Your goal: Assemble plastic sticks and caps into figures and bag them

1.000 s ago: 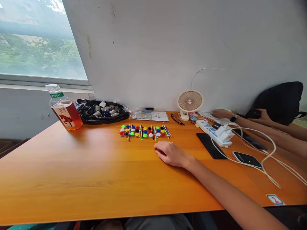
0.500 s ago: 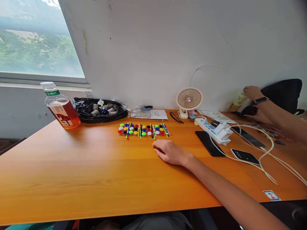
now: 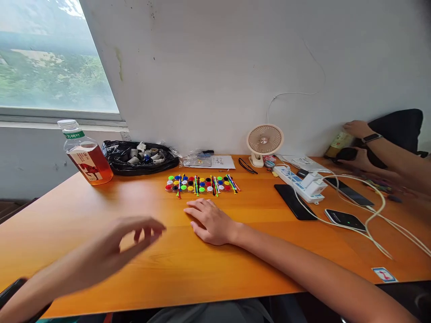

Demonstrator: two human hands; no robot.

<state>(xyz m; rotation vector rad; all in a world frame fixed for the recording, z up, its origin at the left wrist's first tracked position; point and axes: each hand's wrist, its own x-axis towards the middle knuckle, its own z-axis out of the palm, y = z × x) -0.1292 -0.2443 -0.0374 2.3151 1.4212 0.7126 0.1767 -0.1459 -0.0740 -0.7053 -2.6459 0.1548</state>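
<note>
Hovering over the near left of the wooden table, the left hand is motion-blurred, fingers curved toward the thumb with a gap between, nothing visible in its grasp. Right hand lies palm down near the middle, fingers relaxed and slightly spread, no object gripped. Near right edge: small sticker.

Just beyond the right hand, apart from its fingertips: small round pieces in red, yellow, blue, green, black and white, set in three rows, with thin coloured sticks lying across them in four bundles. Off to the right: white-edged device, flat black slab, dark phone, power strip with white adapters, loose white cables.

Farther left: bottle of amber drink, upright, beside a black plastic bag of mostly grey pieces. Far middle: clear packaging, white paper, dark-framed glasses, beige fan. Far right: another person's hand, dark wristband, at a yellowish container; grip too unclear to tell. Black backpack-like bag behind.
</note>
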